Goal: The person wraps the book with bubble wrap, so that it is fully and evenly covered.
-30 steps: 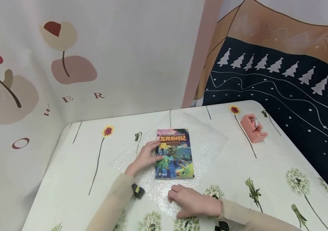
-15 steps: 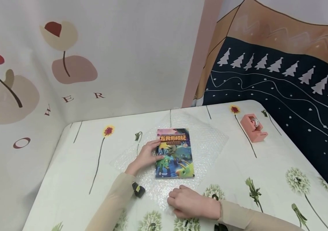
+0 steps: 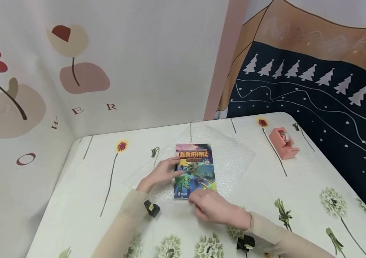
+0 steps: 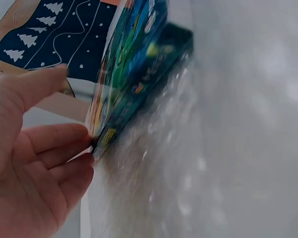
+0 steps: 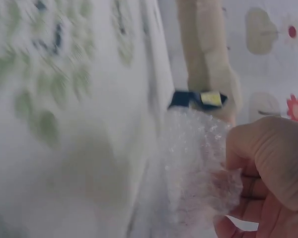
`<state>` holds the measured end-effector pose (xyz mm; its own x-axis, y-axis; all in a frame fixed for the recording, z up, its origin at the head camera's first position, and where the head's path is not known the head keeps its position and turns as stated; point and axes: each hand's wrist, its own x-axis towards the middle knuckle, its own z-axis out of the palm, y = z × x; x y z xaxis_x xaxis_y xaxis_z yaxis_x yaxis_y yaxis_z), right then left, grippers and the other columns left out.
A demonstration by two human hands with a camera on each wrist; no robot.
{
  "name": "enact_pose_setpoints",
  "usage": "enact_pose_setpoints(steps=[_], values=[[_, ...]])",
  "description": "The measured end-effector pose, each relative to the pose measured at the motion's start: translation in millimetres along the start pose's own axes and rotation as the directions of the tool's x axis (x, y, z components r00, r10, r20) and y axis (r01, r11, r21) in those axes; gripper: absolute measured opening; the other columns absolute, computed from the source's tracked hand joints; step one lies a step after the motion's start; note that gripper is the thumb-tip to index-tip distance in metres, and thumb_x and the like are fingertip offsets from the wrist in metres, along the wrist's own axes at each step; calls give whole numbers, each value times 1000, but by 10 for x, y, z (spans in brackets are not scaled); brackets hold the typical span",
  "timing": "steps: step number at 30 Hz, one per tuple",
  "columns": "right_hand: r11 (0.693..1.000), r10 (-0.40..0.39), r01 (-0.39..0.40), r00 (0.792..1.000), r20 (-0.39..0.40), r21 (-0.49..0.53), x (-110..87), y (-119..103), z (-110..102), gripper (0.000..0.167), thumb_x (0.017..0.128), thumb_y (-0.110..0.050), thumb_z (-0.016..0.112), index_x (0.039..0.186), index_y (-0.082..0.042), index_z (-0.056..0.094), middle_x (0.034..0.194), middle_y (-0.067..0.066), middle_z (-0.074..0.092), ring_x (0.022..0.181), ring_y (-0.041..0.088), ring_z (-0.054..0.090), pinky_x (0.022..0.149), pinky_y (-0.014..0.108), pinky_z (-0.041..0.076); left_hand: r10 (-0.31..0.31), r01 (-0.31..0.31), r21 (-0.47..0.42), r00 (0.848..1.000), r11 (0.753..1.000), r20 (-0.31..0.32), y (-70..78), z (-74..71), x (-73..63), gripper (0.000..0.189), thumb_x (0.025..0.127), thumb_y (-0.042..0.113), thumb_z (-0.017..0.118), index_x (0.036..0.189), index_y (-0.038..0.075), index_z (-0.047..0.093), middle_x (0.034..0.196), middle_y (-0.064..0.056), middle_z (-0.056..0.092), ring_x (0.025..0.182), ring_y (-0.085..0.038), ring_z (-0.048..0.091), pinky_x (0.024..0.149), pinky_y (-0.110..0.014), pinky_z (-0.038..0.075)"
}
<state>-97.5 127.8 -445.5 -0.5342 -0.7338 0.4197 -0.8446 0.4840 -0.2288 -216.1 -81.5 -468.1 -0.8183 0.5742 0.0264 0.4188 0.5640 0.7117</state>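
Note:
A colourful book (image 3: 197,166) with dinosaurs on its cover lies on a sheet of bubble wrap (image 3: 234,154) on the table. My left hand (image 3: 161,172) touches the book's left edge with fairly straight fingers; in the left wrist view its fingertips (image 4: 82,163) meet the spine side. With thumb and curled fingers, my right hand (image 3: 215,206) pinches the near edge of the bubble wrap and holds it raised at the book's lower edge. The lifted bubble wrap (image 5: 198,163) shows beside that thumb in the right wrist view. The book's lower right corner is hidden behind the right hand.
A pink tape dispenser (image 3: 283,143) with a roll in it stands at the far right of the table. The flower-print tablecloth (image 3: 82,193) extends around the wrap. A white printed curtain (image 3: 157,64) rises behind the table, with a dark tree-patterned one (image 3: 315,89) at the right.
My right hand has gripped the near edge of the bubble wrap, lifted it and brought it forward to the book's lower edge. The left hand and book have barely moved.

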Motion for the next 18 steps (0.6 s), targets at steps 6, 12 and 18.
enact_pose_setpoints(steps=[6,12,18], values=[[979,168,-161,985,-48,124,128,218,-88,23,71,9,58,89,-4,59,80,1,60,66,8,52,59,15,46,28,-25,-64,998,998,50,13,-75,-42,51,94,25,56,130,-10,47,138,-23,44,130,-38,36,108,-48,28],[880,323,-313,946,35,356,170,473,-85,11,87,6,55,95,0,61,76,0,56,60,5,41,54,21,37,-32,39,-83,995,996,94,49,-98,-58,58,96,36,52,131,-9,47,143,-19,39,133,-37,32,106,-49,30],[786,445,-434,892,85,441,202,637,-16,5,88,-2,62,91,1,64,77,3,61,64,7,54,57,23,47,-99,102,-23,988,994,118,121,-91,-55,75,86,47,63,135,-6,43,146,-16,36,134,-35,31,107,-49,29]])
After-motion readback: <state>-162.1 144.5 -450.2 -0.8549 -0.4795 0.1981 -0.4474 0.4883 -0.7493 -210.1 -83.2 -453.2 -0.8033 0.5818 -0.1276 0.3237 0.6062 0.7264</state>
